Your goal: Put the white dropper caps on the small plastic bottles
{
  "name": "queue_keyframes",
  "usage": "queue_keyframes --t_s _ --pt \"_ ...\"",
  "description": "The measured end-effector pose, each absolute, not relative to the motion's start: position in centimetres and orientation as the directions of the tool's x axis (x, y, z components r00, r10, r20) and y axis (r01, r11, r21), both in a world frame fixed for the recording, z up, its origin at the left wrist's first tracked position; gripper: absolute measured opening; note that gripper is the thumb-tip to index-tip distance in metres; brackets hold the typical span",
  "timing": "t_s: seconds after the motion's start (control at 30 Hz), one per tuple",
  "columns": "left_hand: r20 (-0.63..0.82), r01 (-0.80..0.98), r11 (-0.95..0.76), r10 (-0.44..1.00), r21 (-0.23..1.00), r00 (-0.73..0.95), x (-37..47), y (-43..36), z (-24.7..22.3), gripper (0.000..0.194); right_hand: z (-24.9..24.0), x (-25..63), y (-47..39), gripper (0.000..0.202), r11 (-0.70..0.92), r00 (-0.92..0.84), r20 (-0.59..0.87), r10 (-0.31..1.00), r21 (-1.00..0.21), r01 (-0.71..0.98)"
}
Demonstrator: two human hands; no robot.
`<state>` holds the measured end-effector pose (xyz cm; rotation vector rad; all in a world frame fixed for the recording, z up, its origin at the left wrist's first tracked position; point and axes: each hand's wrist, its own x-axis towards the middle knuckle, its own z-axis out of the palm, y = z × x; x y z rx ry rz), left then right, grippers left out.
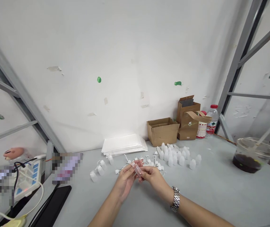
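The person is holding 1 small translucent bottle [138,171] in 2 hands, over the counter [208,192] and on the near side of a scatter of white caps [158,166] with thin loops. The left hand [124,179] is pinching the upper end, its thumb and fingers closing onto the bottle. The right hand [153,176] is gripping the lower end, its fingers also closing snugly around it. The bottle is tilting, its upper end leaning leftward; whether a cap is sitting on it, the onlooker cannot tell. A metal watch [175,199] is circling the right wrist.

Right of the caps, a crowd of white bottles [170,160] is standing close together, with 2 others waiting slightly apart. Left of the hands, 4 white bottles [100,170] are forming a loose group. Behind, a stack of white sheets [123,145] is lying near the wall [125,56], while an open cardboard box [163,135] and a brown paper bag [183,126] are standing side by side. Farther right, a plastic cup [245,162] is holding dark liquid and a straw [267,134].
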<state>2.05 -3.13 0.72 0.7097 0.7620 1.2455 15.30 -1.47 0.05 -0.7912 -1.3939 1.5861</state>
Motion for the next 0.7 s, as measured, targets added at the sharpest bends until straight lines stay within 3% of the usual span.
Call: queue_keyframes --t_s 0.2,0.5,0.7 --pt "-0.142 -0.572 0.207 0.977 0.794 0.156 2.02 -3.03 0.36 0.035 -0.5 15.49 -1.2 0.039 -0.069 -0.515 0.079 0.853 -0.963 -0.262" --pt "-0.167 -0.547 0.195 0.981 0.814 0.101 2.1 -3.13 0.89 0.032 -0.42 15.15 -1.37 0.036 0.009 -0.469 0.089 0.879 -0.985 -0.17" --pt "-0.139 -0.544 0.219 0.973 0.81 0.184 1.83 -3.09 0.5 0.03 0.09 15.11 -1.83 0.029 0.099 -0.408 0.127 0.904 -0.991 -0.09"
